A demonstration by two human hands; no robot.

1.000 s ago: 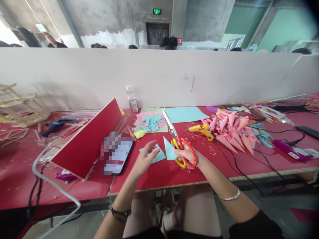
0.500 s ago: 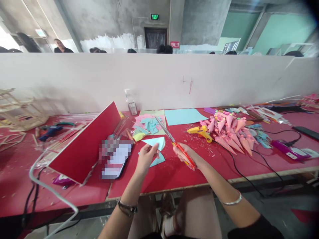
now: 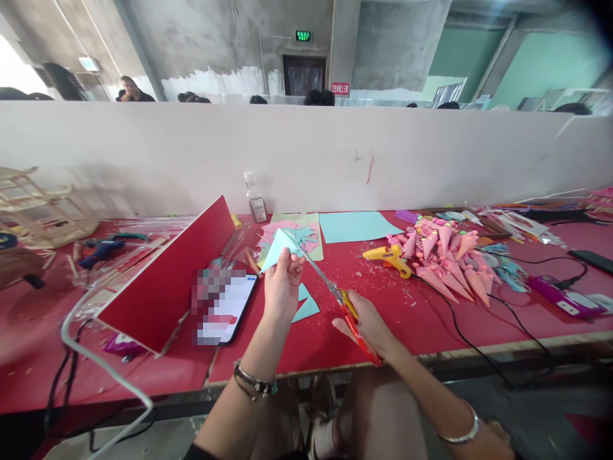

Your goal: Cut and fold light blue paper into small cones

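My left hand (image 3: 283, 281) pinches a folded piece of light blue paper (image 3: 278, 248), raised above the table. In my right hand (image 3: 366, 322) is a pair of scissors (image 3: 352, 324) with red and yellow handles. Their long blades reach up and left to the edge of the paper by my left fingertips; whether they touch it I cannot tell. Below my left hand another light blue paper piece (image 3: 306, 308) lies on the red table. Behind the hands, pink and blue paper scraps (image 3: 311, 237) lie on a pale sheet.
A phone (image 3: 227, 313) and an upright red board (image 3: 177, 281) stand left. Rightward lie a yellow glue gun (image 3: 387, 257), a heap of pink cones (image 3: 453, 255) and black cables. A blue sheet (image 3: 357, 227) and a small bottle (image 3: 255, 198) are at the back.
My left hand has lifted and turned the blue paper upward. My right hand has moved slightly lower, and the scissors' handles have spread apart. A blurred hand has appeared at the far left.
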